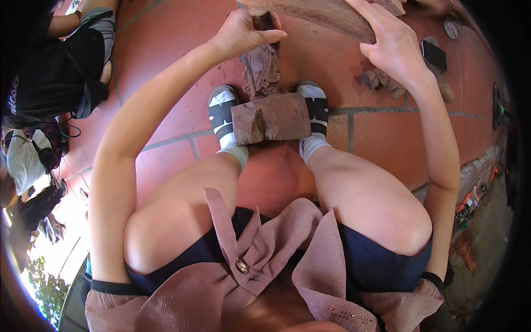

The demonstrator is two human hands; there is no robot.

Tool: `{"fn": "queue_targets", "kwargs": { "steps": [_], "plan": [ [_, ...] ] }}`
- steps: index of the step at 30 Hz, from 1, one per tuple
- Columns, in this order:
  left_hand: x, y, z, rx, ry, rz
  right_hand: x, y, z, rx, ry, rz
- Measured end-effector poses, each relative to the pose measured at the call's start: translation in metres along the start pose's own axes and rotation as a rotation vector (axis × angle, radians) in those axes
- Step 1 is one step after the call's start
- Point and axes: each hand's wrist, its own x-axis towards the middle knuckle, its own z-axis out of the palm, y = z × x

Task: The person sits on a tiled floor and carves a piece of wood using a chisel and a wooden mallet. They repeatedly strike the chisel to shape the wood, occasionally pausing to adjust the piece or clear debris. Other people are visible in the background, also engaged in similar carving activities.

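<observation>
My left hand is at the top, thumb and fingers closed round the dark upper end of a rough, carved-looking wooden piece. The piece stretches down toward a reddish-brown wood block, which lies crosswise between my sandalled feet and has a split in its face. Whether piece and block are joined, I cannot tell. At the upper right, my right hand grips the end of a long, curved brown piece of wood. Its far end reaches over toward my left hand and is cut off by the picture's top edge.
Red floor tiles lie all round. Wood scraps and a small dark box-like object sit to the right. Another person in black clothing is at the left. Tangled cables lie at the right edge.
</observation>
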Motion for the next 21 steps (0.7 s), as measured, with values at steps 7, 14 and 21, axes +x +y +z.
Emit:
{"fn": "queue_targets", "kwargs": {
  "steps": [7, 14, 21],
  "plan": [
    [-0.009, -0.023, -0.024, -0.299, 0.016, -0.088, -0.008, -0.006, 0.007, 0.396, 0.15, -0.146],
    [-0.005, -0.023, -0.017, -0.069, 0.057, -0.06, 0.001, 0.005, 0.017, 0.42, 0.268, -0.25],
    [0.009, -0.005, -0.002, 0.058, -0.085, 0.04, 0.008, 0.023, 0.028, 0.445, 0.377, -0.218]
  ]
}}
